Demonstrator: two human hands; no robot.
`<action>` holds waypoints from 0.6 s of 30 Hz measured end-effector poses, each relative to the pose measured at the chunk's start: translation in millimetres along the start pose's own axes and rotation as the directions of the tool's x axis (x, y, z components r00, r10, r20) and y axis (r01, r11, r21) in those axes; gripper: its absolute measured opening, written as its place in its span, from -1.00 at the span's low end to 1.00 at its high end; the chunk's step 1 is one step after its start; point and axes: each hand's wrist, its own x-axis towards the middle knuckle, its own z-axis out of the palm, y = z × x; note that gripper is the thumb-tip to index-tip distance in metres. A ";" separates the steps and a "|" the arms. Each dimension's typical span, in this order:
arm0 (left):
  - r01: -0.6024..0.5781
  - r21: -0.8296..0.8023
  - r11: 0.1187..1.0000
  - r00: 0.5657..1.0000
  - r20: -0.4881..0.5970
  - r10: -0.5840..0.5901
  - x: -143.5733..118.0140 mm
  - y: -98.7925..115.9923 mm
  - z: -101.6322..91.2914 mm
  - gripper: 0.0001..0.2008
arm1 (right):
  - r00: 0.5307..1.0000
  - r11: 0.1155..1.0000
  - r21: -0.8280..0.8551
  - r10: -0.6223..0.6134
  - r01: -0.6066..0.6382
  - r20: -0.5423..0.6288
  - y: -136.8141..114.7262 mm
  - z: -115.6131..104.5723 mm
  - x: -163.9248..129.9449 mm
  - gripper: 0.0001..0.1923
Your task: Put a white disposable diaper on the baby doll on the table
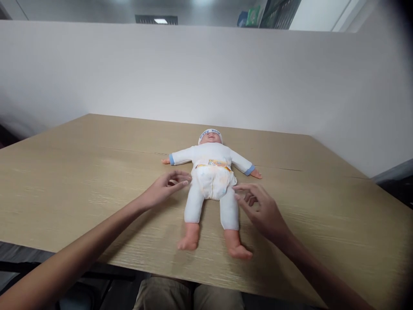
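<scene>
Baby doll point(211, 181) lies on its back near the middle of the wooden table point(80, 172), head pointing away toward the white partition wall point(193, 73), bare feet toward the near table edge. Doll wears a white long-sleeve suit with blue cuffs, a white cap with blue lettering, and a diaper point(212, 181) with a printed yellow band across the waist. Doll arms spread out to both sides, legs slightly apart and straight. Left hand point(164, 189) comes in from the lower left and sits just beside the doll's hip on the diaper's left side, fingers loosely spread and slightly curled, thumb under the index finger, holding nothing; fingertips look very near the diaper edge, cannot tell whether they touch it. Right hand point(261, 211) comes in from the lower right, just beside the doll's other thigh and hip, index finger and thumb extended toward the diaper side, remaining fingers curled in, gripping nothing; contact with the doll not clear. Both forearms are bare and hover low over the tabletop. A seam line runs across the table behind the doll. The person's knees in tan trousers point(187, 297) show below the near table edge. Dark shelving point(279, 13) and a ceiling light show above the partition.
</scene>
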 end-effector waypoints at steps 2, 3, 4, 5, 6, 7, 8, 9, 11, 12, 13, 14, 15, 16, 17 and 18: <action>-0.096 0.275 0.957 0.988 -0.090 0.126 14.8 -9.9 -13.2 -0.58 | 0.993 0.995 -0.099 -0.044 0.033 -0.107 16.5 -8.8 16.3 -0.71; -0.127 0.416 0.900 0.974 -0.118 0.192 26.5 -15.2 -17.7 -0.57 | 0.984 0.985 -0.168 -0.077 0.050 -0.161 27.0 -10.9 29.0 -0.70; -0.137 0.542 0.829 0.960 -0.133 0.246 40.7 -20.1 -20.4 -0.55 | 0.974 0.968 -0.243 -0.119 0.070 -0.194 38.3 -11.2 44.0 -0.66; -0.125 0.642 0.756 0.952 -0.138 0.274 56.5 -24.1 -21.5 -0.52 | 0.968 0.944 -0.320 -0.152 0.082 -0.198 49.3 -9.6 60.4 -0.59; -0.092 0.713 0.696 0.952 -0.141 0.270 73.2 -27.1 -21.2 -0.48 | 0.970 0.920 -0.381 -0.170 0.094 -0.172 59.5 -6.2 77.1 -0.49; -0.049 0.756 0.652 0.959 -0.146 0.242 89.9 -28.8 -19.8 -0.45 | 0.977 0.902 -0.422 -0.163 0.092 -0.136 68.2 -1.3 93.4 -0.42; -0.009 0.781 0.625 0.969 -0.148 0.200 105.7 -29.5 -17.8 -0.43 | 0.985 0.890 -0.449 -0.140 0.082 -0.097 74.8 4.6 108.2 -0.39; 0.022 0.791 0.611 0.976 -0.150 0.159 119.9 -29.3 -15.7 -0.42 | 0.992 0.883 -0.463 -0.112 0.071 -0.060 79.3 11.1 120.9 -0.41; 0.053 0.794 0.605 0.984 -0.144 0.103 141.2 -26.8 -13.0 -0.44 | 0.998 0.882 -0.470 -0.062 0.041 -0.030 82.3 23.5 138.7 -0.52; 0.059 0.792 0.608 0.986 -0.143 0.091 147.6 -24.9 -12.7 -0.46 | 0.998 0.884 -0.468 -0.047 0.026 -0.034 81.3 28.3 143.6 -0.56; 0.066 0.789 0.611 0.986 -0.146 0.083 151.1 -22.6 -13.0 -0.47 | 0.998 0.885 -0.466 -0.039 0.013 -0.046 79.2 31.7 146.0 -0.59; 0.077 0.786 0.614 0.986 -0.153 0.072 151.5 -19.8 -13.7 -0.48 | 0.998 0.886 -0.463 -0.034 0.001 -0.062 76.4 33.4 146.2 -0.61; 0.091 0.783 0.615 0.985 -0.161 0.059 148.8 -16.3 -14.4 -0.50 | 0.997 0.890 -0.456 -0.030 -0.007 -0.075 72.9 33.3 144.5 -0.62; 0.105 0.777 0.620 0.984 -0.170 0.046 142.8 -11.9 -14.7 -0.51 | 0.996 0.898 -0.441 -0.025 -0.014 -0.084 68.9 31.2 141.2 -0.62; 0.118 0.765 0.633 0.983 -0.181 0.034 133.3 -6.6 -14.1 -0.52 | 0.995 0.908 -0.417 -0.019 -0.022 -0.094 64.3 27.3 136.4 -0.63; 0.128 0.744 0.655 0.981 -0.192 0.026 120.2 -0.3 -12.2 -0.52 | 0.994 0.921 -0.387 -0.011 -0.031 -0.106 59.1 21.5 130.3 -0.62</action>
